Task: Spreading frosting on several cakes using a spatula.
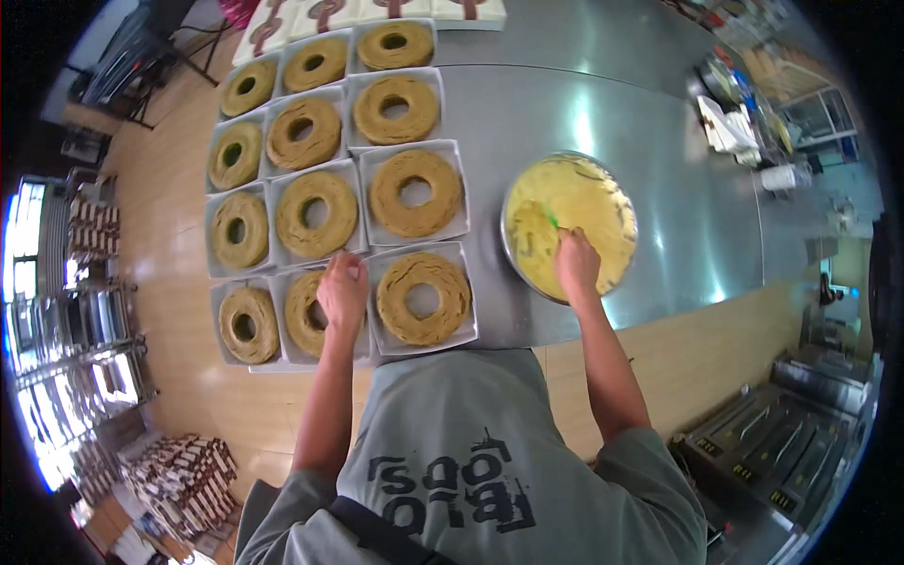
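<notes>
Toward two o'clock, the bowl [518,273]: round and shallow-looking, with a shiny metal rim; soft yellow paste [579,193] covers the inside, ridged and smeared, bare metal showing through in streaks.
Right hand [577,264]: at three o'clock, over the bowl's near half, fingers closed around a green object [553,218], most of it hidden.
Left hand [344,292]: at nine o'clock, above the middle ring of the nearest row, fingers curled inward; cannot tell whether they pinch or touch anything.
Rings [384,195]: around ten o'clock, twelve thick, golden-brown rounds, matte, cracked and creased, each with a central hole.
Open boxes [450,153]: white, square, thin-walled, one ring apiece, packed three across.
Lidded boxes [334,11]: near eleven, pale, with reddish-brown bands.
Counter [697,207]: brushed grey metal toward two o'clock, catching glossy highlights.
</notes>
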`<act>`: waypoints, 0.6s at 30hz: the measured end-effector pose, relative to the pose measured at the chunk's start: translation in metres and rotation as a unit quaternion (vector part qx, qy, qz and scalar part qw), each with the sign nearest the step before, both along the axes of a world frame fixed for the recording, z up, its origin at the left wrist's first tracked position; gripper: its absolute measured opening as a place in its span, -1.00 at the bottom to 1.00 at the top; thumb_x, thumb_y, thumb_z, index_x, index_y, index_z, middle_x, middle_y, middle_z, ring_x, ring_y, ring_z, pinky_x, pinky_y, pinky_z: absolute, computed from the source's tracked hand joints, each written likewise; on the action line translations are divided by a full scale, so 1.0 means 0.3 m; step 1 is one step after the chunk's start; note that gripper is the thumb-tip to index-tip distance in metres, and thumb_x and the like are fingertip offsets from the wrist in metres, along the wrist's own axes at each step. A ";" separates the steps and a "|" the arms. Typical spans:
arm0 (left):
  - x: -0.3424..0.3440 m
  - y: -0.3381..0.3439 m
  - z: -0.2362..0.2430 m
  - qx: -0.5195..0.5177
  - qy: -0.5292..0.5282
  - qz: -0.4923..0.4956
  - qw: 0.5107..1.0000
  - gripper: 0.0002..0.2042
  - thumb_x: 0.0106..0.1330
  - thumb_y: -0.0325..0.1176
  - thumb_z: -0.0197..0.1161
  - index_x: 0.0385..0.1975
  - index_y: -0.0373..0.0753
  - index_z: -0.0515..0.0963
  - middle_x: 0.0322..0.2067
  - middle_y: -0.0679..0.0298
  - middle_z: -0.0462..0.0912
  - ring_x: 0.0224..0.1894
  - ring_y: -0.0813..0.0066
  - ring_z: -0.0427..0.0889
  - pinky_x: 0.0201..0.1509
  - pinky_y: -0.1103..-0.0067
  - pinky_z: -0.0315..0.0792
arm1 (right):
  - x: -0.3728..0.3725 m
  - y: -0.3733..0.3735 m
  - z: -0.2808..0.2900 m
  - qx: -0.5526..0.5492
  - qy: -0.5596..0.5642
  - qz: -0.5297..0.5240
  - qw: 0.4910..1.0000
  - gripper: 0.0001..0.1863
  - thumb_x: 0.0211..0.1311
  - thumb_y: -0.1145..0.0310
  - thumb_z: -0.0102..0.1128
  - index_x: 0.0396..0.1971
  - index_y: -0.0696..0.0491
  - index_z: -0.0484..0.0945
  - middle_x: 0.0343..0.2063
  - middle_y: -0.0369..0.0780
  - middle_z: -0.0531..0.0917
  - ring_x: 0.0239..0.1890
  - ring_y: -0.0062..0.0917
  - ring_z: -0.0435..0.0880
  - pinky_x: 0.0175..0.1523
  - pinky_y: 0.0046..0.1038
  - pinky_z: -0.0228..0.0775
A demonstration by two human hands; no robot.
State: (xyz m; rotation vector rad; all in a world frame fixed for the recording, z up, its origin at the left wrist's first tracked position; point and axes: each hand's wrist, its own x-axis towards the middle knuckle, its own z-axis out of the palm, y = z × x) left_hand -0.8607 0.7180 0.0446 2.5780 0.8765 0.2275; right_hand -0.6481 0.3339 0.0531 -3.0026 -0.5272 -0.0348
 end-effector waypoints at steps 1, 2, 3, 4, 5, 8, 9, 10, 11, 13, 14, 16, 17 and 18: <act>0.000 -0.001 -0.002 -0.001 0.000 -0.007 1.000 -0.84 0.32 -0.31 0.35 -0.16 -0.13 0.64 -0.30 0.22 0.75 -0.35 0.09 0.72 -0.29 0.29 0.55 | -0.013 -0.008 0.021 0.022 0.013 0.020 0.999 -0.78 0.39 0.45 0.14 -0.07 0.13 0.70 -0.28 -0.14 0.67 -0.48 -0.27 0.67 -0.39 -0.26 0.50; 0.017 -0.007 0.002 -0.004 0.001 -0.014 1.000 -0.84 0.32 -0.31 0.35 -0.16 -0.13 0.64 -0.30 0.22 0.75 -0.35 0.09 0.72 -0.29 0.29 0.55 | -0.012 -0.026 0.030 0.019 0.014 0.012 1.000 -0.78 0.39 0.45 0.14 -0.07 0.13 0.70 -0.28 -0.14 0.67 -0.48 -0.27 0.67 -0.39 -0.26 0.50; 0.031 -0.013 0.007 -0.014 -0.012 -0.010 1.000 -0.85 0.33 -0.31 0.35 -0.17 -0.15 0.64 -0.31 0.22 0.76 -0.36 0.11 0.72 -0.29 0.30 0.55 | -0.004 -0.045 0.036 0.131 0.094 -0.045 0.986 -0.77 0.40 0.45 0.15 -0.04 0.14 0.69 -0.29 -0.15 0.67 -0.51 -0.35 0.62 -0.43 -0.33 0.43; 0.043 -0.017 0.016 -0.023 -0.026 -0.004 0.999 -0.86 0.34 -0.30 0.35 -0.18 -0.16 0.64 -0.31 0.22 0.76 -0.37 0.13 0.72 -0.29 0.31 0.55 | 0.007 -0.062 0.041 0.242 0.170 -0.099 0.950 -0.75 0.41 0.44 0.16 -0.02 0.16 0.69 -0.29 -0.16 0.67 -0.55 -0.43 0.58 -0.48 -0.41 0.37; 0.050 -0.020 0.024 -0.031 -0.040 0.003 0.999 -0.86 0.35 -0.30 0.35 -0.19 -0.17 0.64 -0.32 0.22 0.76 -0.38 0.15 0.72 -0.29 0.32 0.55 | 0.015 -0.075 0.049 0.348 0.243 -0.150 0.893 -0.73 0.41 0.43 0.17 0.01 0.17 0.69 -0.30 -0.17 0.67 -0.59 -0.50 0.54 -0.52 -0.48 0.30; 0.043 -0.005 0.027 -0.038 -0.061 0.011 0.997 -0.86 0.36 -0.30 0.36 -0.20 -0.18 0.64 -0.34 0.23 0.76 -0.40 0.20 0.71 -0.30 0.34 0.55 | 0.014 -0.091 0.087 0.491 0.324 -0.213 0.781 -0.70 0.42 0.43 0.18 0.06 0.20 0.68 -0.31 -0.18 0.68 -0.63 -0.62 0.45 -0.56 -0.59 0.18; 0.032 -0.005 0.022 -0.041 -0.067 0.012 0.997 -0.86 0.36 -0.31 0.36 -0.20 -0.19 0.64 -0.35 0.25 0.76 -0.41 0.22 0.70 -0.31 0.36 0.54 | 0.006 -0.100 0.105 0.529 0.339 -0.230 0.743 -0.69 0.42 0.43 0.19 0.08 0.21 0.68 -0.33 -0.18 0.68 -0.64 -0.67 0.40 -0.57 -0.64 0.12; 0.022 -0.004 0.017 -0.043 -0.073 0.013 0.996 -0.87 0.36 -0.31 0.36 -0.20 -0.19 0.63 -0.36 0.26 0.76 -0.42 0.25 0.70 -0.32 0.37 0.54 | -0.004 -0.107 0.124 0.565 0.353 -0.246 0.704 -0.68 0.42 0.44 0.19 0.09 0.21 0.67 -0.34 -0.19 0.68 -0.65 -0.72 0.36 -0.57 -0.68 0.05; 0.012 -0.001 0.012 -0.045 -0.079 0.014 0.996 -0.87 0.37 -0.32 0.36 -0.20 -0.19 0.63 -0.37 0.28 0.76 -0.43 0.28 0.69 -0.33 0.39 0.53 | -0.014 -0.114 0.140 0.600 0.365 -0.261 0.662 -0.67 0.43 0.45 0.19 0.11 0.22 0.67 -0.35 -0.19 0.68 -0.66 -0.77 0.31 -0.58 -0.72 -0.01; -0.006 -0.008 0.022 -0.050 -0.077 0.020 0.996 -0.87 0.37 -0.32 0.36 -0.20 -0.19 0.64 -0.38 0.28 0.76 -0.43 0.29 0.69 -0.33 0.39 0.53 | -0.039 -0.141 0.166 0.621 0.359 -0.247 0.652 -0.68 0.42 0.46 0.19 0.10 0.22 0.67 -0.36 -0.19 0.69 -0.66 -0.75 0.32 -0.58 -0.71 0.00; -0.018 -0.008 0.032 -0.053 -0.073 0.026 0.996 -0.87 0.37 -0.32 0.36 -0.20 -0.19 0.64 -0.38 0.29 0.76 -0.44 0.29 0.68 -0.33 0.40 0.53 | -0.054 -0.150 0.177 0.641 0.354 -0.233 0.639 -0.68 0.42 0.47 0.19 0.09 0.21 0.68 -0.37 -0.19 0.69 -0.66 -0.74 0.32 -0.58 -0.70 0.01; -0.040 -0.009 0.049 -0.060 -0.065 0.039 0.995 -0.87 0.37 -0.32 0.36 -0.20 -0.19 0.65 -0.40 0.29 0.76 -0.45 0.31 0.68 -0.34 0.42 0.53 | -0.088 -0.167 0.201 0.680 0.345 -0.205 0.613 -0.69 0.41 0.50 0.19 0.08 0.20 0.69 -0.39 -0.19 0.70 -0.67 -0.72 0.33 -0.58 -0.69 0.02; -0.055 -0.007 0.055 -0.060 -0.065 0.043 0.995 -0.87 0.37 -0.32 0.36 -0.20 -0.19 0.65 -0.40 0.29 0.76 -0.45 0.31 0.68 -0.34 0.42 0.53 | -0.108 -0.170 0.216 0.679 0.348 -0.202 0.614 -0.69 0.41 0.50 0.19 0.08 0.20 0.69 -0.39 -0.19 0.70 -0.67 -0.72 0.33 -0.58 -0.69 0.02; -0.070 -0.006 0.060 -0.070 -0.063 0.054 0.994 -0.87 0.37 -0.32 0.36 -0.20 -0.19 0.65 -0.40 0.30 0.76 -0.45 0.32 0.67 -0.34 0.42 0.52 | -0.131 -0.173 0.234 0.686 0.355 -0.186 0.608 -0.70 0.41 0.51 0.18 0.08 0.20 0.69 -0.38 -0.19 0.70 -0.67 -0.73 0.33 -0.58 -0.69 0.02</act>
